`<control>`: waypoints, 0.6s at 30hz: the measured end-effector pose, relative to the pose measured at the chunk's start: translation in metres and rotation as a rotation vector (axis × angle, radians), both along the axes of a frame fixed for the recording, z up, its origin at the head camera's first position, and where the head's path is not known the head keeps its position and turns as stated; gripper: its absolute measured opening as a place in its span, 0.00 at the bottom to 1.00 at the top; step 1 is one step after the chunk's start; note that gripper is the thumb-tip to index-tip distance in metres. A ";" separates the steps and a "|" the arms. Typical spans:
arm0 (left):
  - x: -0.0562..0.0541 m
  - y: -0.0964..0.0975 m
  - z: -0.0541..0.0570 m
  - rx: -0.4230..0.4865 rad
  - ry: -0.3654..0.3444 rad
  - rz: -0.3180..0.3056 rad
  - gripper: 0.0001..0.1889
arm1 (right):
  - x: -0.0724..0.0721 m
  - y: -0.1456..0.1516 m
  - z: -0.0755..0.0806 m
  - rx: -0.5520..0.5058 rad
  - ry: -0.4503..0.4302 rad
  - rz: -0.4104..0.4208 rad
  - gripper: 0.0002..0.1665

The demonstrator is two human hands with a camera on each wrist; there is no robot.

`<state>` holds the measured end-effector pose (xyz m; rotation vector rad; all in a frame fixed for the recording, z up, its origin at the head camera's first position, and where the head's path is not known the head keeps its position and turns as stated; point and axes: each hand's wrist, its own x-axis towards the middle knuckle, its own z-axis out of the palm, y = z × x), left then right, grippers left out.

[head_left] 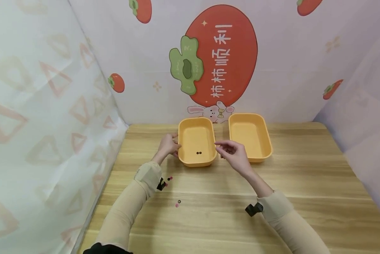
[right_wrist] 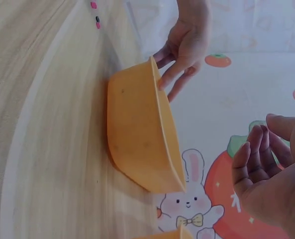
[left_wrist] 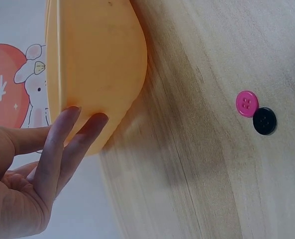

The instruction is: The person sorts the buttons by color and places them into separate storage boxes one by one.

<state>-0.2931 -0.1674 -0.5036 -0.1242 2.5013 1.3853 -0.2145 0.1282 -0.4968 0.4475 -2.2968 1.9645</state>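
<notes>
Pinching a yellow box point(head_left: 194, 135), the left hand point(head_left: 168, 145) has two buttons point(head_left: 200, 153) inside, to its right; the right hand point(head_left: 234, 154), thumb and finger apart, hangs close by.

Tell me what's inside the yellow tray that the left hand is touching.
In the tray, two small dark round pieces lie side by side towards the near end. The left hand covers a bit of its left edge; the tabletop directly beneath can't be seen.
</notes>
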 end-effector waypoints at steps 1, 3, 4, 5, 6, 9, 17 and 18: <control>-0.001 0.000 0.001 0.001 -0.004 -0.002 0.36 | 0.002 0.003 0.000 -0.003 0.002 -0.002 0.13; -0.005 -0.001 0.003 0.000 -0.006 -0.004 0.36 | 0.006 0.009 0.001 -0.006 0.008 -0.005 0.13; -0.006 -0.002 0.005 -0.006 -0.004 -0.005 0.36 | 0.007 0.011 0.001 -0.011 0.010 -0.006 0.13; -0.008 -0.004 0.006 -0.010 -0.003 -0.007 0.36 | 0.008 0.012 0.001 -0.013 0.014 -0.009 0.13; -0.011 -0.005 0.008 -0.015 0.001 -0.009 0.36 | 0.008 0.013 0.001 -0.014 0.015 -0.011 0.12; -0.018 -0.006 0.014 -0.017 0.023 -0.018 0.36 | 0.008 0.017 0.003 -0.012 0.027 -0.018 0.12; -0.007 -0.003 0.005 0.021 0.017 -0.004 0.37 | 0.023 0.027 -0.007 0.037 -0.007 -0.004 0.13; -0.003 -0.002 0.001 0.024 0.007 -0.003 0.37 | 0.027 0.030 -0.011 0.042 -0.012 -0.010 0.13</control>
